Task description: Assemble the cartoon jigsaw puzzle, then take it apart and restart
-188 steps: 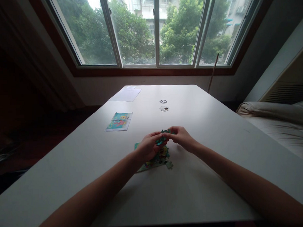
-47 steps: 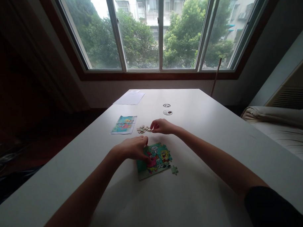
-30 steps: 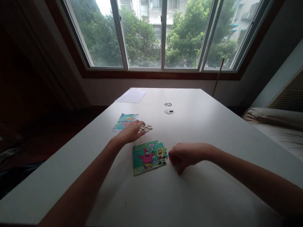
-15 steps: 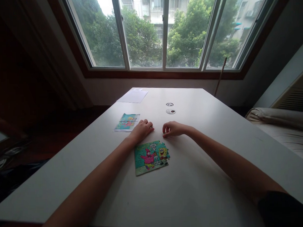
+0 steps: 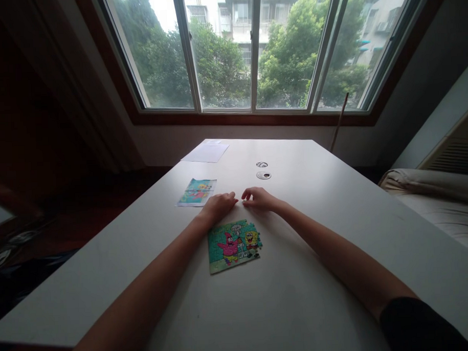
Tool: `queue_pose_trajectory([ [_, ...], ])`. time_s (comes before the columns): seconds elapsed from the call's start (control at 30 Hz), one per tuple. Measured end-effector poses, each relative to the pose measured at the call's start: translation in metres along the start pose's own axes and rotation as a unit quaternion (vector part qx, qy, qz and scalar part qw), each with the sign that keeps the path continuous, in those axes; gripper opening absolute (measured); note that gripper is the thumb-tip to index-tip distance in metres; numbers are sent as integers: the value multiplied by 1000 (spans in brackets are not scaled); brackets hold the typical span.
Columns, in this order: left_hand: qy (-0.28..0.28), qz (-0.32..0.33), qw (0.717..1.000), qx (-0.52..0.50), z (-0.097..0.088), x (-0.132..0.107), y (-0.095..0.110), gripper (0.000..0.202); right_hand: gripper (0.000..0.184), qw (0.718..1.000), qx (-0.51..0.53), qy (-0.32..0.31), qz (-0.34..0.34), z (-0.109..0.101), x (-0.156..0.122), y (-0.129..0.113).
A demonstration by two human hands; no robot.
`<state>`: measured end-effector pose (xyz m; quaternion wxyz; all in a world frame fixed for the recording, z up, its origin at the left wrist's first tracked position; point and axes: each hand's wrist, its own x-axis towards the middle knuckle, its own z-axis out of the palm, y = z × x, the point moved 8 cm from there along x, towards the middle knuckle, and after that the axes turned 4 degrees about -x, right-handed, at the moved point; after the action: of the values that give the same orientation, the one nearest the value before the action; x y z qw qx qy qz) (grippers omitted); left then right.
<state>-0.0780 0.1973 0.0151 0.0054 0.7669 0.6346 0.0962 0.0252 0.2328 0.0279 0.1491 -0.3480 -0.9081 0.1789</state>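
Observation:
A partly assembled jigsaw puzzle (image 5: 231,247) lies flat on the white table, with cartoon figures on a teal ground. Its left and bottom edges are straight; the right edge is ragged with knobs and gaps. Just beyond its top edge is my left hand (image 5: 220,205), fingers curled together at the tips; anything they hold is too small to make out. Facing it across a narrow gap, my right hand (image 5: 259,199) has its thumb and fingers bent into a pinch, their contents also unclear. Left of my left hand lies a creased picture sheet (image 5: 196,191) with similar cartoon figures.
White paper (image 5: 205,152) lies at the table's far left corner. Two round cable-hole covers (image 5: 263,175) are set in the white table (image 5: 318,275) beyond my hands. A window (image 5: 230,58) is behind the table, and a light cushioned seat (image 5: 430,189) stands to the right.
My right hand has moved left, closer to my left hand, and its pinch has turned toward it. My left hand has barely shifted. The puzzle lies unchanged.

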Motion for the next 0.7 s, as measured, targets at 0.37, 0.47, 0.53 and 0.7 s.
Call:
queue_pose_trajectory([
  [0.37, -34, -23, 993, -108, 2, 12, -17, 28, 20, 999, 33, 10, 4, 3, 1, 10],
  [0.47, -34, -9, 992, -119, 4, 13, -14, 28, 22, 999, 41, 11, 5, 4, 0, 11],
  [0.53, -27, -5, 992, -120, 3, 13, -13, 27, 22, 999, 44, 13, 5, 4, 0, 11],
  [0.7, -2, 5, 993, -121, 1, 13, -14, 27, 20, 999, 47, 17, 1, 3, -1, 8],
])
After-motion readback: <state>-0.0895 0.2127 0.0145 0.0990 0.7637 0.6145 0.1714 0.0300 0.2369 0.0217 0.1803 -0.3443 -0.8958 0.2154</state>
